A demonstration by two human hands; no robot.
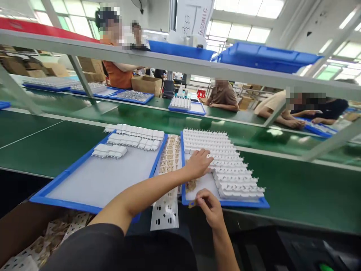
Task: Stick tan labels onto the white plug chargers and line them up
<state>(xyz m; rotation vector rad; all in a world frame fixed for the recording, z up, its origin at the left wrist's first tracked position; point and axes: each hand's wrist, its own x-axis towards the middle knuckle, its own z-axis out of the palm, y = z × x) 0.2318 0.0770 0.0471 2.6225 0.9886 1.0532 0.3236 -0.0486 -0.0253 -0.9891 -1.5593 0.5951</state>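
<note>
Our left hand (199, 163) lies flat on white parts (231, 169) in the right tray (225, 203); our right hand (210, 207) pinches something hidden at its near rim, beside a strip (165, 214)

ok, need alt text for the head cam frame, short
A person's left hand rests on rows of small white plastic parts in a blue-edged tray, while the right hand pinches something small at its near edge. A second tray to the left holds fewer parts; other people work across the green bench.
</note>
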